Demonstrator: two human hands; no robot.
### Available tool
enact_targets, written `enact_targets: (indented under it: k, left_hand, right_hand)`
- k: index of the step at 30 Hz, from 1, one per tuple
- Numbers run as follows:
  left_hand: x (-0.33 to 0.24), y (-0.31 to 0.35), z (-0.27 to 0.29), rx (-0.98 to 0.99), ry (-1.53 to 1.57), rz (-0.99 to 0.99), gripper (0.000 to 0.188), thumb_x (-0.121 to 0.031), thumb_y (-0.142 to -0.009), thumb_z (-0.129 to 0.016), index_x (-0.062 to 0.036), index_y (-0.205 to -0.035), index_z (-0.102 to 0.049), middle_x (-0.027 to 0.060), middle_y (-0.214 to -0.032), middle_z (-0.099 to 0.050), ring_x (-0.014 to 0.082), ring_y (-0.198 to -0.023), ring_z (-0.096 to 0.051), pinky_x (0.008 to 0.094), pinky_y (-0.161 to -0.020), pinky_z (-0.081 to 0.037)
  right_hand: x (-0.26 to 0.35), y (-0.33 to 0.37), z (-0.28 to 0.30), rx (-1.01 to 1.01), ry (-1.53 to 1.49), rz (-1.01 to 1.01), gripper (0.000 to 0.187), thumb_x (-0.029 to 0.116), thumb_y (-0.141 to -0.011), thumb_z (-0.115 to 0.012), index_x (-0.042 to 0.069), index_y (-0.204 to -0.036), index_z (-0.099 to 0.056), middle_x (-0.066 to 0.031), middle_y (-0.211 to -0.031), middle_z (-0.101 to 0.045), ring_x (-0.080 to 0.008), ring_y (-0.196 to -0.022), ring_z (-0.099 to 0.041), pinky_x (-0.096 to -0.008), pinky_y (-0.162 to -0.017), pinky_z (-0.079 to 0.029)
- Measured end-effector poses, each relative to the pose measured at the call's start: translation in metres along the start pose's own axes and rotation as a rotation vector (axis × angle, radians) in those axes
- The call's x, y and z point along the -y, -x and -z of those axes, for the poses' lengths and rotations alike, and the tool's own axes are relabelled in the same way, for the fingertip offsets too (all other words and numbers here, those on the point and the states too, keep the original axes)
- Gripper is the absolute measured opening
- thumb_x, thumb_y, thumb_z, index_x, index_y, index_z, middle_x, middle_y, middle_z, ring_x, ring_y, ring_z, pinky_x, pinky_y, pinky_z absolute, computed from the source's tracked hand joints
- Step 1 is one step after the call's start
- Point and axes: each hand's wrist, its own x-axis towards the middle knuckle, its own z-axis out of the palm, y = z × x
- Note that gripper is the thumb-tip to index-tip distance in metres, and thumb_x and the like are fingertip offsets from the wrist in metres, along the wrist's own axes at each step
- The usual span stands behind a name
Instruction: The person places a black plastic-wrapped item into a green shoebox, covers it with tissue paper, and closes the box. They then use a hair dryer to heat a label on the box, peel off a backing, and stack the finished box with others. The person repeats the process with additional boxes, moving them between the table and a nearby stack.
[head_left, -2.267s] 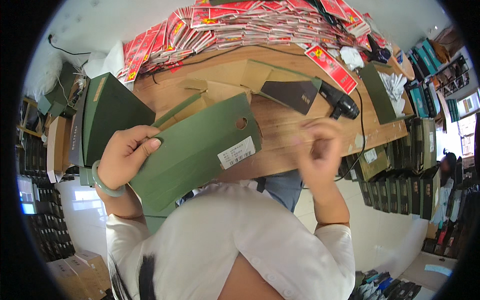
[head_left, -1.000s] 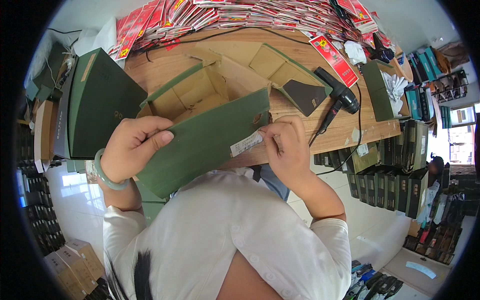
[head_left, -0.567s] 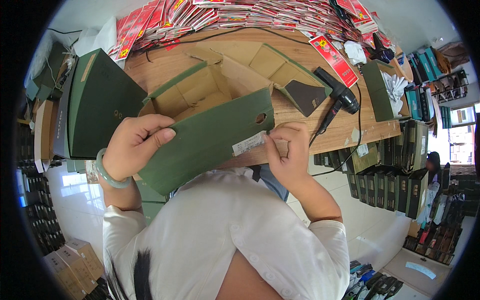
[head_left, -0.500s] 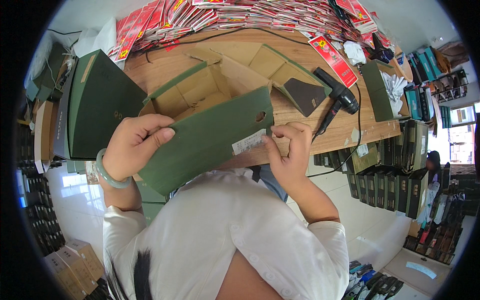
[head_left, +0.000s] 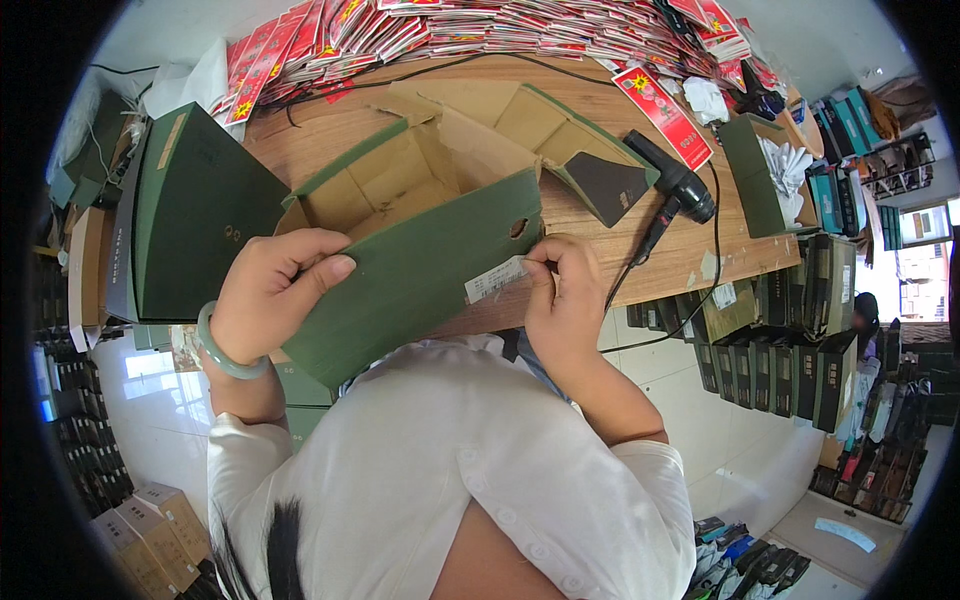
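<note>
Since half a second ago the right hand [head_left: 568,300] has brought thumb and forefinger together, pinching the right corner of the white label [head_left: 495,279] on the green box [head_left: 430,255], its wall clasped by the left hand [head_left: 278,292] at the wooden surface's [head_left: 750,242] near edge, a black hair dryer [head_left: 676,183] lying toward the right edge

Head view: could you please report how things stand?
Left hand gripping green cardboard box; right hand at right end of white barcode label; black hair dryer farther right, clear of both.
</note>
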Motion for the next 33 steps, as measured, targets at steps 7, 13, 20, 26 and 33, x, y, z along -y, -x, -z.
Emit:
enact_targets:
  k: [7,13,20,26,33]
  left_hand:
    - [0.002,-0.002,-0.005,-0.024,-0.012,-0.004,0.019,-0.014,-0.087,-0.066,0.0025,-0.097,-0.066,0.0106,-0.067,-0.061,0.0147,-0.056,-0.054,0.0266,-0.056,-0.044]
    - [0.005,-0.001,-0.006,-0.015,-0.008,-0.035,0.018,-0.013,-0.087,-0.066,0.0024,-0.097,-0.066,0.0105,-0.065,-0.059,0.014,-0.055,-0.053,0.0264,-0.055,-0.043]
    - [0.01,-0.001,-0.002,-0.02,0.056,0.051,0.018,-0.013,-0.089,-0.065,0.0021,-0.097,-0.065,0.0049,-0.062,-0.055,0.0079,-0.055,-0.045,0.024,-0.053,-0.039]
    - [0.009,-0.001,-0.005,-0.033,0.064,0.023,0.018,-0.013,-0.089,-0.064,0.0023,-0.098,-0.065,0.0036,-0.062,-0.054,0.007,-0.056,-0.044,0.0237,-0.053,-0.039]
    - [0.008,-0.001,-0.006,-0.041,0.056,0.026,0.018,-0.014,-0.089,-0.064,0.0022,-0.097,-0.065,0.0034,-0.061,-0.053,0.0069,-0.057,-0.044,0.0238,-0.054,-0.039]
  right_hand:
    - [0.0,0.004,0.007,0.106,-0.028,-0.042,0.015,-0.009,-0.078,-0.056,0.001,-0.088,-0.052,-0.0154,-0.102,-0.06,-0.0301,-0.089,-0.059,-0.0344,-0.075,-0.049]
    - [-0.001,0.005,0.027,0.327,-0.082,-0.077,0.014,-0.008,-0.08,-0.057,0.001,-0.089,-0.052,-0.0167,-0.117,-0.054,-0.0337,-0.093,-0.058,-0.0374,-0.077,-0.048]
    - [-0.018,0.015,0.009,0.069,-0.375,-0.077,0.029,-0.004,-0.077,-0.067,0.002,-0.104,-0.056,-0.0172,-0.113,-0.048,-0.0326,-0.098,-0.056,-0.0373,-0.077,-0.049]
    - [-0.028,0.008,0.002,0.078,0.001,0.1,0.023,-0.002,-0.077,-0.068,0.001,-0.098,-0.061,-0.0132,-0.104,-0.054,-0.0294,-0.095,-0.057,-0.0344,-0.077,-0.049]
    - [-0.019,0.005,0.008,0.102,0.01,0.049,0.012,-0.001,-0.077,-0.065,0.003,-0.087,-0.062,-0.0095,-0.101,-0.065,-0.0266,-0.088,-0.063,-0.033,-0.074,-0.051]
